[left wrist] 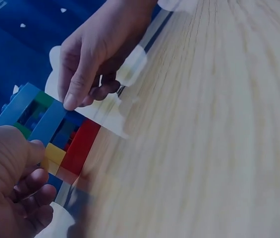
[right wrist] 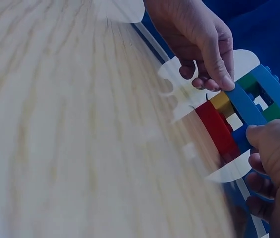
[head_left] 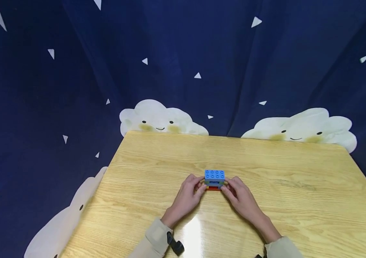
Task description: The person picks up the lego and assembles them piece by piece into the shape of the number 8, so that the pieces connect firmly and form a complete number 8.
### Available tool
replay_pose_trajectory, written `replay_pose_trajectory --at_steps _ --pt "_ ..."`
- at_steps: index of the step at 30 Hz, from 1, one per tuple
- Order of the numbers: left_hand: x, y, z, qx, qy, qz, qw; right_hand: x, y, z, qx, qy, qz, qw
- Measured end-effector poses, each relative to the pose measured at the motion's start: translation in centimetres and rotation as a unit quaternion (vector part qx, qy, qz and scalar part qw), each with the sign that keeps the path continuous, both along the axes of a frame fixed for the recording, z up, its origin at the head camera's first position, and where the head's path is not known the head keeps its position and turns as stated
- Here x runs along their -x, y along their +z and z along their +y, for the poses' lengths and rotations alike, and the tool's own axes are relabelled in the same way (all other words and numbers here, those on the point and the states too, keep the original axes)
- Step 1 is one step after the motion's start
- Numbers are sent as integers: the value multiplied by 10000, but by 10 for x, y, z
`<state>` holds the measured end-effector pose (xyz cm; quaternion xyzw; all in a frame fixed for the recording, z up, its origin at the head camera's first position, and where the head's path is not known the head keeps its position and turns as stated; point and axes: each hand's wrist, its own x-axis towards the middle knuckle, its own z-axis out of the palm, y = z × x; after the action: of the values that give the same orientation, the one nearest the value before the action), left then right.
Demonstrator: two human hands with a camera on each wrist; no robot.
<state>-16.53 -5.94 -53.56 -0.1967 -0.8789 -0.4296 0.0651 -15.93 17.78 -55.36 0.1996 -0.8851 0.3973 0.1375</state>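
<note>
A stack of toy building bricks (head_left: 214,174) stands upright between both hands near the middle of the table. Its top is a blue brick (right wrist: 272,88) with several studs. Small green bricks (right wrist: 247,82) sit under that, then another blue brick (left wrist: 49,123), then a yellow brick (left wrist: 54,154) and a small blue one side by side with a gap between. A red brick (left wrist: 83,145) forms the base, at the tabletop. My left hand (head_left: 187,193) holds the left end between thumb and fingers. On the opposite end, my right hand (head_left: 242,199) grips it likewise; some fingertips are hidden.
The light wooden table (head_left: 137,161) spreads around the hands, with a bright reflection in front of them. Behind and to the left hangs a dark blue curtain (head_left: 176,53) printed with white triangles and smiling clouds. Dark devices (head_left: 176,244) are strapped at the wrists.
</note>
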Motion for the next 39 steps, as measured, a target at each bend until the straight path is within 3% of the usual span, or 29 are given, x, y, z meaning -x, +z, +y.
replay_pose_trajectory --at_steps 5,13,19,25,33,39 --pt "-2 1 3 -55 64 185 9998 -2 1 -2 118 -51 130 9998" --pt "-7 2 7 -256 221 -37 9994 -9 3 -5 166 -205 227 9994" --pt "-8 -1 12 -333 498 306 9977 -11 3 -9 273 -251 273 9989" --pt "-7 -3 14 -448 615 387 9963 -11 1 -10 263 -270 134 9992" --pt "-5 -6 15 -520 515 419 9964 -10 2 -11 92 -184 -98 9997" --pt "-8 -5 15 -471 500 122 9976 -11 2 -11 -51 -192 -383 9991"
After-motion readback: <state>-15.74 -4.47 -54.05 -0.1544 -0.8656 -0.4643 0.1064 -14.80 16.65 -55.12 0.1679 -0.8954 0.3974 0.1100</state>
